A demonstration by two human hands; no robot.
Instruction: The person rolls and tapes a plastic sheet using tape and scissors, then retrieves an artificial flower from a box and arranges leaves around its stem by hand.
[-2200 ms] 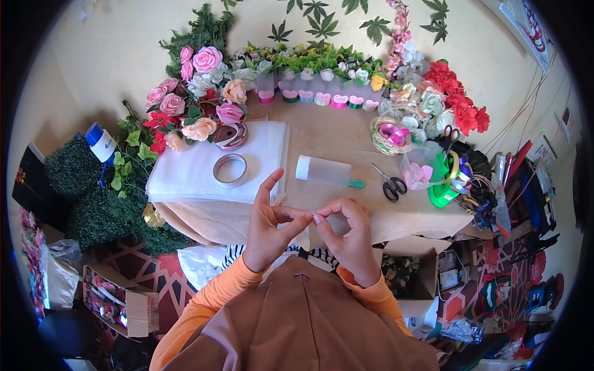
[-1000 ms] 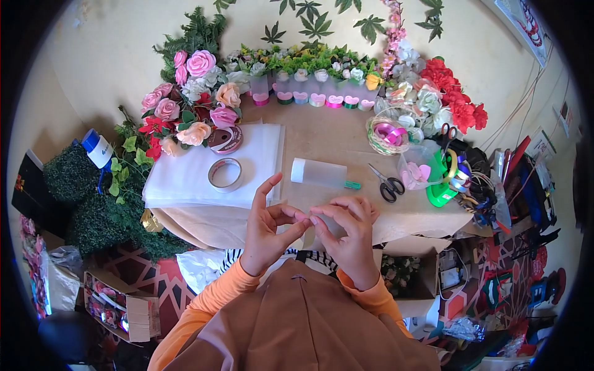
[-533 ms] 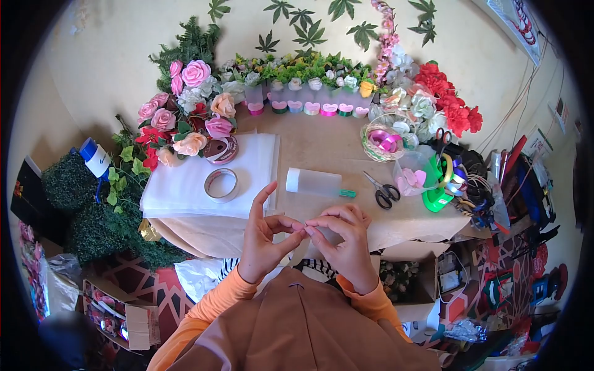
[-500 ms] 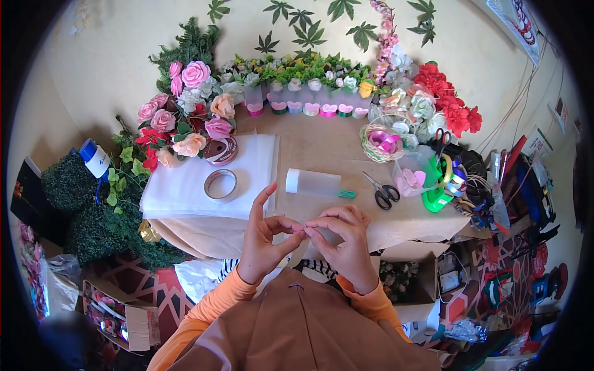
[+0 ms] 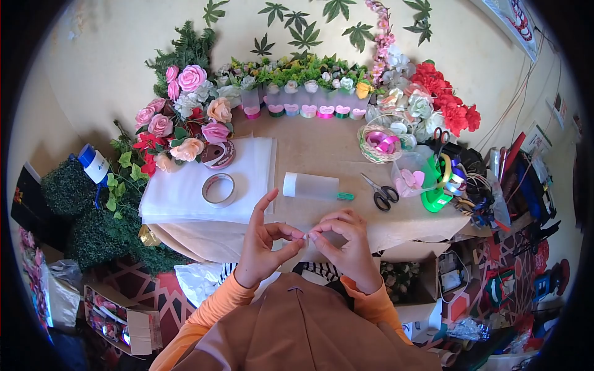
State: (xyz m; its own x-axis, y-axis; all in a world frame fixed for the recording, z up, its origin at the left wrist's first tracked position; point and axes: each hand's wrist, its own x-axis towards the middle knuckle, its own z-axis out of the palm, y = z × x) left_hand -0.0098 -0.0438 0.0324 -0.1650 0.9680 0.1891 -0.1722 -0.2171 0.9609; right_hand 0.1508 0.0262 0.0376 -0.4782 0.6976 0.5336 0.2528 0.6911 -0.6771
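Both hands meet at the near edge of the table. My left hand [image 5: 265,247] pinches with thumb and a bent finger, another finger pointing up. Facing it, my right hand [image 5: 348,244] also pinches, its fingertips almost touching the left ones. Something small and whitish shows between the fingertips, too tiny to name. Just beyond the hands lies a frosted plastic cylinder [image 5: 315,186] with a white band, on its side. A green clip [image 5: 345,196] sits at its right end. Black-handled scissors [image 5: 385,198] lie open to the right.
Left on the table, a tape roll [image 5: 218,188] and a brown ribbon spool [image 5: 219,156] rest on translucent sheets [image 5: 164,201]. A wicker basket [image 5: 378,148], a clear tub [image 5: 408,179] and a green tape dispenser [image 5: 438,199] stand right. Frosted flower holders [image 5: 309,98] line the back.
My fingertips have drawn slightly apart, and a small whitish bit now shows between them. The view has shifted slightly; the things on the table lie as before.
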